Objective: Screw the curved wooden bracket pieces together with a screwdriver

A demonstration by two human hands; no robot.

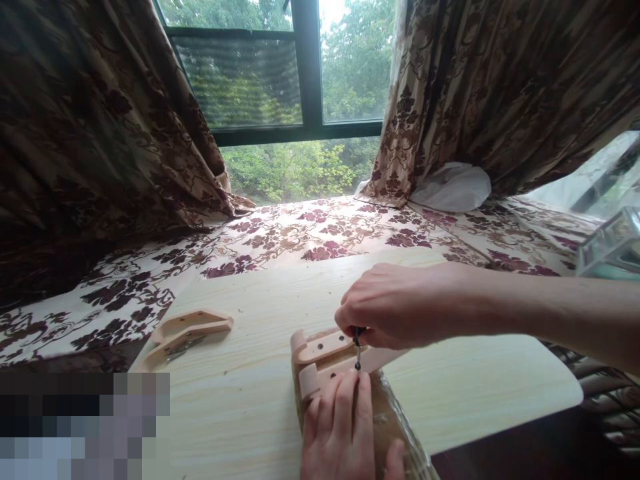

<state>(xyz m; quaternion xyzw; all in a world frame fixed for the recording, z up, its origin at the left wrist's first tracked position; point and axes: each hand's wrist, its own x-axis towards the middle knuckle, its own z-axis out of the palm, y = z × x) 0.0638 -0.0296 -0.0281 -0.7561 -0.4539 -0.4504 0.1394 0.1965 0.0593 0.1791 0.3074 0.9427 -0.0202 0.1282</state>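
Note:
My right hand [383, 307] is closed around the dark handle of a small screwdriver [357, 348], its shaft pointing down. The tip meets a dark screw or hole in a pale wooden piece [311, 381] with a rounded raised end. Stretched fingers of my left hand [340, 427] lie flat on that piece, pressing its near side. A similar wooden piece [313, 350] with dark holes lies just behind it. Both rest on a brown package wrapped in clear plastic [400, 427]. My right hand hides part of the pieces' right ends.
Angled wooden parts [195, 327] lie at the left of the pale wood-grain board [240, 413], with small metal pieces [185, 348] beside them. Beyond are floral cloth [325, 230], a white plastic bag [455, 187], curtains and a window. A clear box [610, 243] stands at the right.

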